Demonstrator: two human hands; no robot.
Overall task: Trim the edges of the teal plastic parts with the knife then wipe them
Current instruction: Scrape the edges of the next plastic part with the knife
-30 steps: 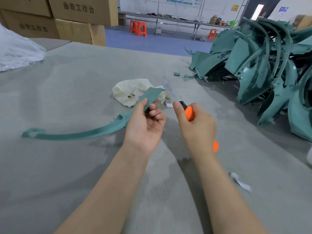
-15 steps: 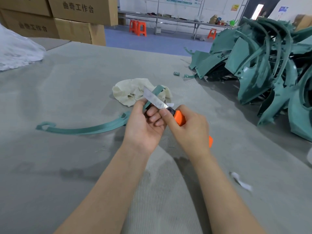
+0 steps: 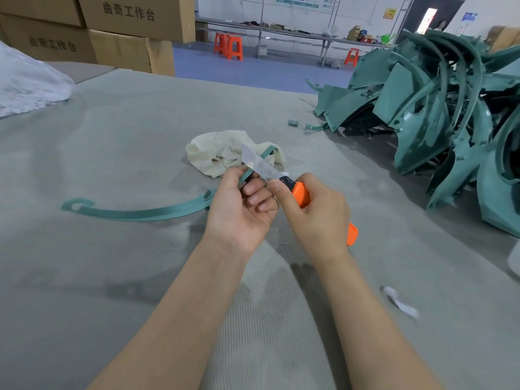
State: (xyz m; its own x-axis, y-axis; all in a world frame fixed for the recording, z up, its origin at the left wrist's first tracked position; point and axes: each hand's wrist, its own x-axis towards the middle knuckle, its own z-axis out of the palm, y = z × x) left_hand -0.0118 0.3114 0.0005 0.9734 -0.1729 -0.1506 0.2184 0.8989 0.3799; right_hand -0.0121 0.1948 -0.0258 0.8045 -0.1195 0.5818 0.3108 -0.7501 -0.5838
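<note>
Where the knife [image 3: 263, 165] crosses the teal strip [image 3: 140, 214], a cream cloth [image 3: 213, 153] lies behind.

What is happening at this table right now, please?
A person is trimming a long curved teal strip. The left hand grips it near one end; the right hand holds an orange knife, blade against the strip's edge. A cream cloth lies behind them, and a pile of teal parts sits on the right.
</note>
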